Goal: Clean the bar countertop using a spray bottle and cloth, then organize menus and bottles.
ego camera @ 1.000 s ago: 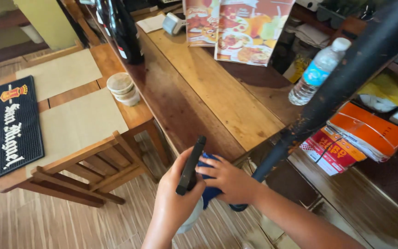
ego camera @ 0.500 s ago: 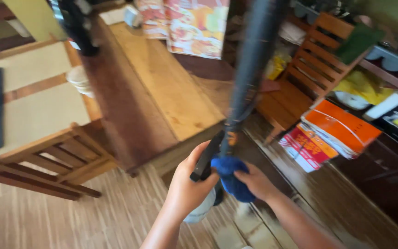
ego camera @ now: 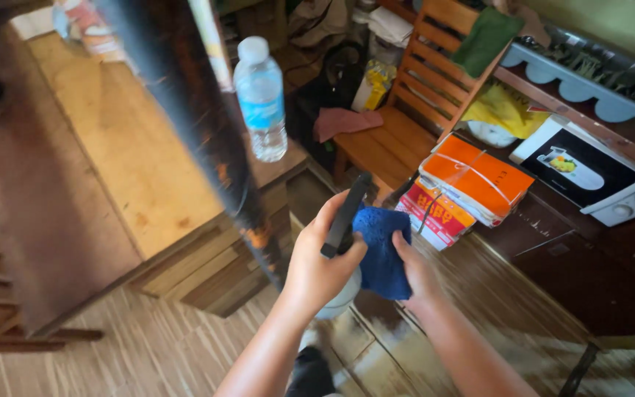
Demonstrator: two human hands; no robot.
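Wiping the dark handset, standing by the wooden table [ego camera: 112, 169].
Our left hand [ego camera: 317, 268] grips the handset [ego camera: 345, 215]; our right hand [ego camera: 414, 268] presses the blue cloth [ego camera: 382, 250] against it. A loose grip could drop it onto the floor.

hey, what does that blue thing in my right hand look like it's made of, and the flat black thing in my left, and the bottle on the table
Blue cloth: soft, fuzzy fabric, probably microfibre or terry; it folds over the right hand.
Black object in the left hand: flat, rigid, matte, likely plastic; hard to tell.
Bottle: clear, glossy plastic, white cap.
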